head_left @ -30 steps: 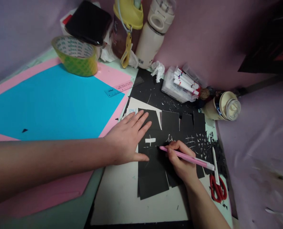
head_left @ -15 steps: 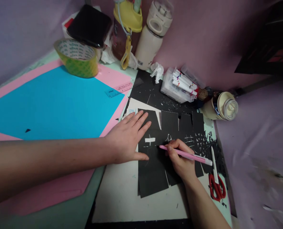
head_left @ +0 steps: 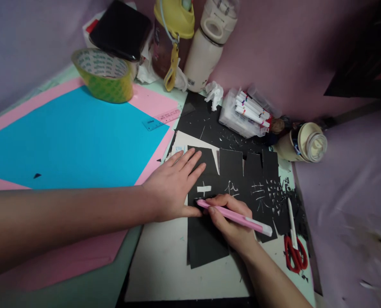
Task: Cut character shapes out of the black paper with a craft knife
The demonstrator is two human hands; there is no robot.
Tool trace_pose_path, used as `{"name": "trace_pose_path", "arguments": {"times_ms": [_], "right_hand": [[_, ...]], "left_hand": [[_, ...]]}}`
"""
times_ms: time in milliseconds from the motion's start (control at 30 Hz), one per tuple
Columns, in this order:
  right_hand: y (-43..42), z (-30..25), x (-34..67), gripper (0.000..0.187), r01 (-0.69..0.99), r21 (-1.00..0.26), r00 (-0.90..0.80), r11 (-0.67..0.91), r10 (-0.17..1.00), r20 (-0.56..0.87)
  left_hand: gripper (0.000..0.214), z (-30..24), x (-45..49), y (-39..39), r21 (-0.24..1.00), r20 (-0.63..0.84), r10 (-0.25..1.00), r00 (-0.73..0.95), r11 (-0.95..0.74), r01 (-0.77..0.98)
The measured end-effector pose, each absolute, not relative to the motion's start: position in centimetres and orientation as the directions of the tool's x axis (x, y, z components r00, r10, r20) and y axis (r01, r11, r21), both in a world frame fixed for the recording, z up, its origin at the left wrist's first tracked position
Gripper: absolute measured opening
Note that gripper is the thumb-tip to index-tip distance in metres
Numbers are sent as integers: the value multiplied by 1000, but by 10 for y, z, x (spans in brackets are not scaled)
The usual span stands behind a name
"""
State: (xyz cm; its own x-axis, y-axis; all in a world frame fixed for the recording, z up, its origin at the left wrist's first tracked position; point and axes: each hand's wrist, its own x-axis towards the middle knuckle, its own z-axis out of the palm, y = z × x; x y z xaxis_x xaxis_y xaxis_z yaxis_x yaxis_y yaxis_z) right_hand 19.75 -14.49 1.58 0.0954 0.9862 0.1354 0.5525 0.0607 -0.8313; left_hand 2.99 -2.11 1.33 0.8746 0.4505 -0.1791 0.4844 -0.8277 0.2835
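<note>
My left hand (head_left: pixel 174 186) lies flat with fingers spread on the leftmost black paper strip (head_left: pixel 208 246). In my right hand (head_left: pixel 233 220) is a pink pen (head_left: pixel 238 217), held slantwise in a pinch. Its front end meets the strip just right of my left thumb, below a white cross-shaped mark (head_left: pixel 204 189); the tip itself is too small to make out. More black strips (head_left: pixel 230 164) stand side by side to the right, bearing white character-like marks, partly hidden by my right hand. A white board (head_left: pixel 164 265) lies underneath.
Red-handled scissors (head_left: pixel 295 254) and a slim white pen-like tool (head_left: pixel 292 218) lie at the right among black scraps. Blue paper (head_left: pixel 81 141), a ruler (head_left: pixel 161 119) and a tape roll (head_left: pixel 103 77) are left. Behind stand a white bottle (head_left: pixel 205 55) and a marker box (head_left: pixel 241 115).
My right hand has moved left and slightly down with the pen, bringing its front end close to my left thumb. The left hand stays flat in place. The view has shifted slightly.
</note>
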Motion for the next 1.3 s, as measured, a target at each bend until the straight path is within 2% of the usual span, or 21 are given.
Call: {"name": "trace_pose_path", "arguments": {"times_ms": [467,667,733,833,933,1067,1167,1300], "right_hand": [[-144,15,197,4,553,-832,88,43,990,110],[-142,12,195,6,556,-825,95,105,977,188],[-144,14,196,6,559,-823,140,105,966,218],[-152,20,194,6,527,-848,336,54,904,266],[-159,24,186,10,455,-890,495,-31,840,224],[-160,17,170,13,444,-883,502,-150,858,107],[-158,8,164,12,487,-861,512,-147,847,145],[-157,2,166,13,559,-822,443,-109,877,184]], "left_hand": [[105,12,29,-21,296,-158,451,879,-827,477],[104,11,28,-21,290,-129,453,882,-834,470],[105,11,29,-22,274,-121,456,882,-838,471],[107,10,29,-23,256,-110,462,880,-842,475],[107,11,29,-23,246,-123,465,877,-842,481],[106,12,28,-23,258,-123,463,878,-839,479],[106,11,27,-23,274,-101,463,881,-838,472],[105,10,28,-24,281,-87,470,878,-834,474]]}}
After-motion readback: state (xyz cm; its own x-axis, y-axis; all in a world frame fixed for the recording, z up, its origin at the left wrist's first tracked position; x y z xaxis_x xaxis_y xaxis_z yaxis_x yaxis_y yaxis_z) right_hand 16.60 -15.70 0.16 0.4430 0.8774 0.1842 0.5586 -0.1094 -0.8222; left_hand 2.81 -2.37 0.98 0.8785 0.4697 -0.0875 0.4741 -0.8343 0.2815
